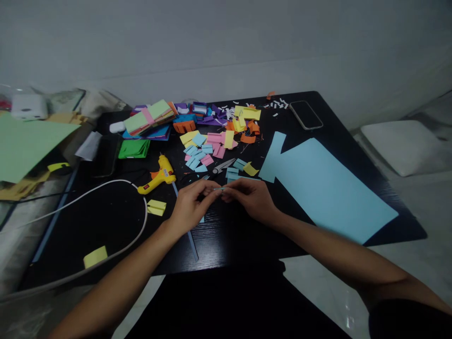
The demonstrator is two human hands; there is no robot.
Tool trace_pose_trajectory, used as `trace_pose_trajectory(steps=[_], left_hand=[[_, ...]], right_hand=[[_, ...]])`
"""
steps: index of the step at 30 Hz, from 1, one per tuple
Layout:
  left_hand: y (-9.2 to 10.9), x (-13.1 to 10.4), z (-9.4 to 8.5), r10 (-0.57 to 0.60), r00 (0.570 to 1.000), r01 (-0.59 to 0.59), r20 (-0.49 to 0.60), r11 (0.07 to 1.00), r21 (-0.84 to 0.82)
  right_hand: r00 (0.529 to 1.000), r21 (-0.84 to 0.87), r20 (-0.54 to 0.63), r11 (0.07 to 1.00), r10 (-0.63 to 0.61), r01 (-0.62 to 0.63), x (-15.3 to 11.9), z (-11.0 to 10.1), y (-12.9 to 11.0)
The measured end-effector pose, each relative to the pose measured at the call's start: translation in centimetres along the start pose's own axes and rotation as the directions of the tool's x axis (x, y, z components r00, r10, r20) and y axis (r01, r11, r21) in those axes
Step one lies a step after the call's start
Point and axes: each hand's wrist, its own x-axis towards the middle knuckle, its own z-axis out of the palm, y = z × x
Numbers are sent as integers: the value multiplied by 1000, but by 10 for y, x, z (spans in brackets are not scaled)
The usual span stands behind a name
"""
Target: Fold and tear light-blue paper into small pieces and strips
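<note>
Both hands meet above the front middle of the black table. My left hand (192,205) and my right hand (252,198) pinch a small light-blue paper piece (219,189) between thumbs and fingers, one at each end; most of it is hidden by the fingers. Just beyond them lie scissors (223,166) and small folded blue paper pieces (233,173). Left of my left hand rests a yellow glue gun (163,174), a glue stick jutting from it toward the front edge. A large light-blue sheet (332,188) and a narrower blue strip (272,157) are to the right.
Folded pink pieces (215,137), orange scraps (249,138) and white snippets lie at the back. A phone (305,115) is at back right. Stacked coloured papers (150,117) and a green bundle (134,149) sit at back left. A white cable (144,221) loops across the left side.
</note>
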Motion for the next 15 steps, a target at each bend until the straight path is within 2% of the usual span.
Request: trace_pose_trajectory(steps=[10, 15], left_hand=[[2, 0, -1, 62, 998, -61, -2, 996, 62], [0, 0, 1, 18, 1000, -18, 0, 999, 47]], right_hand=[[998, -87, 22, 995, -51, 52, 0, 0, -1], [999, -98, -6, 994, -49, 48, 0, 0, 1]])
